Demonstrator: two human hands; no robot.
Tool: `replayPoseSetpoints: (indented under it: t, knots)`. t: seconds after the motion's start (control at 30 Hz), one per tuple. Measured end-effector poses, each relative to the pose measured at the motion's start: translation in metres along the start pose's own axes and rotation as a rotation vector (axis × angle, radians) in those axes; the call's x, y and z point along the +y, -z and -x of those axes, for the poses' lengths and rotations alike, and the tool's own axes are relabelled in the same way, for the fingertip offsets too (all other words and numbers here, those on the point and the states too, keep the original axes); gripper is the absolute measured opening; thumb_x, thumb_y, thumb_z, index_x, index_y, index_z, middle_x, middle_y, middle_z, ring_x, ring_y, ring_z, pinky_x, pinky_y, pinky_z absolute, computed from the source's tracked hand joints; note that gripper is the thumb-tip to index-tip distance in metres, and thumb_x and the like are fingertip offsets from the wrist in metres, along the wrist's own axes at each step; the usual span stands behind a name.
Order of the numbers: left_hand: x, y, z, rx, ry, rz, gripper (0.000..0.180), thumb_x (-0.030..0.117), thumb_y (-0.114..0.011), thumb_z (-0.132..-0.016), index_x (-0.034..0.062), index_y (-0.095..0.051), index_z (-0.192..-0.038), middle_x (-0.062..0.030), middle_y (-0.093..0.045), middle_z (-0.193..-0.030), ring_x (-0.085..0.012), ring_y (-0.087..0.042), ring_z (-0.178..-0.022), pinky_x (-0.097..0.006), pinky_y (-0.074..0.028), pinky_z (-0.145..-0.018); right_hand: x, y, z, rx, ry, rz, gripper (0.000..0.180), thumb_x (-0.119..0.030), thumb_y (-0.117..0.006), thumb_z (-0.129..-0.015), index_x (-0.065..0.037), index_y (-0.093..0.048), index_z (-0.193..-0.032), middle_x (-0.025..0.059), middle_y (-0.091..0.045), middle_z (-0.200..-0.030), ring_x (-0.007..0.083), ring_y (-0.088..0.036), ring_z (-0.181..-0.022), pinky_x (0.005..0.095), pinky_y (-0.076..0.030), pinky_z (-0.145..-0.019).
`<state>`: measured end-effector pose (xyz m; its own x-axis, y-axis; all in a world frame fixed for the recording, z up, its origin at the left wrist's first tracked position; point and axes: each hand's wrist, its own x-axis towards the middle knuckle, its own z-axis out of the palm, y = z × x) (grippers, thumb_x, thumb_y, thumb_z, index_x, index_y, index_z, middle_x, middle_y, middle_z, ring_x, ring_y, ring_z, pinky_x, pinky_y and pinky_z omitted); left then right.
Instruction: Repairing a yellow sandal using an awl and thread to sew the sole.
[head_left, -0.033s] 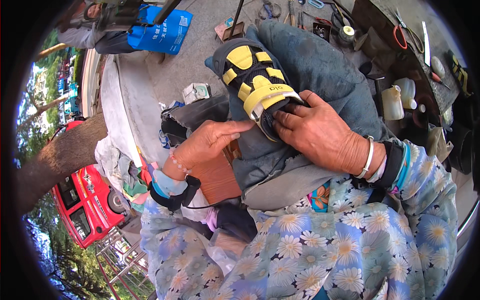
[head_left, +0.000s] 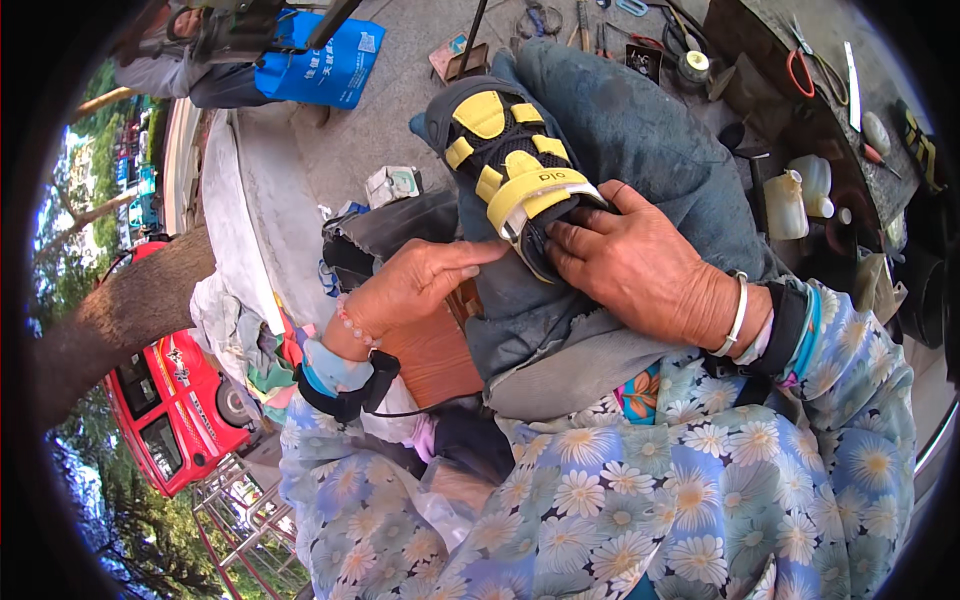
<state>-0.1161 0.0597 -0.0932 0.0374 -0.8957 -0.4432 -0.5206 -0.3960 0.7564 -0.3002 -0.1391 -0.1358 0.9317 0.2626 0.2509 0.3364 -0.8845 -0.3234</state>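
A black and yellow shoe [head_left: 500,160] with a yellow strap across it lies on the dark blue cloth [head_left: 640,130] over my lap, its toe pointing away. My right hand [head_left: 645,260] grips the shoe at its opening near the heel, with fingertips inside the rim. From the other side, my left hand [head_left: 415,285] reaches in with the index finger stretched out. That fingertip touches the shoe's edge by the pale strap end. The other left fingers bend loosely, and nothing shows in them.
Scissors [head_left: 800,75], pliers and other tools lie along the far and right side. Plastic bottles [head_left: 785,205] stand at the right. A blue bag [head_left: 320,60] is at the far left. Beside my left arm are a reddish-brown board [head_left: 430,360] and loose cloths [head_left: 235,320]. A tree trunk [head_left: 150,295] stands further left.
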Motion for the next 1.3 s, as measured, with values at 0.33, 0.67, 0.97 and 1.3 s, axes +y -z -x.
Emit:
replayPoseSetpoints:
  t: [0.33,0.67,0.97,1.3]
  knots:
    - [0.034,0.021,-0.008,-0.098,0.083,-0.278,0.03,-0.001,-0.052,-0.086,0.0013,-0.062,-0.114,-0.0146,-0.065,-0.111,-0.0286,-0.063,-0.103,-0.033,-0.048,-0.091,0.0,-0.002,0.0,-0.003,0.002,-0.009,0.011,-0.013,-0.058,-0.075,-0.009,-0.067,-0.081,0.0047,-0.062,-0.087,0.0181,-0.061,-0.081,0.0375,-0.042,-0.086]
    - [0.046,0.017,-0.009,-0.062,0.132,-0.381,0.029,0.004,-0.056,-0.086,0.0057,-0.064,-0.113,-0.0159,-0.066,-0.103,-0.0328,-0.064,-0.092,-0.036,-0.051,-0.078,0.003,-0.004,0.001,-0.016,-0.004,-0.017,0.013,-0.013,-0.058,-0.077,-0.009,-0.068,-0.084,0.0063,-0.064,-0.092,0.0195,-0.062,-0.085,0.0406,-0.041,-0.092]
    - [0.052,-0.041,-0.003,0.268,0.274,-0.466,0.041,-0.005,-0.055,-0.082,0.011,-0.062,-0.119,-0.0173,-0.059,-0.072,-0.0329,-0.059,-0.063,-0.04,-0.048,-0.058,0.004,-0.01,0.006,0.098,-0.078,-0.062,0.017,-0.013,-0.056,-0.077,-0.009,-0.068,-0.089,0.0045,-0.063,-0.097,0.0204,-0.06,-0.093,0.0435,-0.037,-0.097]
    - [0.03,-0.05,-0.009,0.357,0.129,-0.233,0.035,-0.006,-0.051,-0.086,-0.0001,-0.059,-0.119,-0.0206,-0.066,-0.098,-0.0306,-0.066,-0.082,-0.032,-0.052,-0.073,0.005,-0.013,0.004,0.102,-0.139,-0.011,0.018,-0.016,-0.059,-0.075,-0.007,-0.067,-0.089,0.0053,-0.063,-0.091,0.0191,-0.058,-0.089,0.0391,-0.038,-0.086]
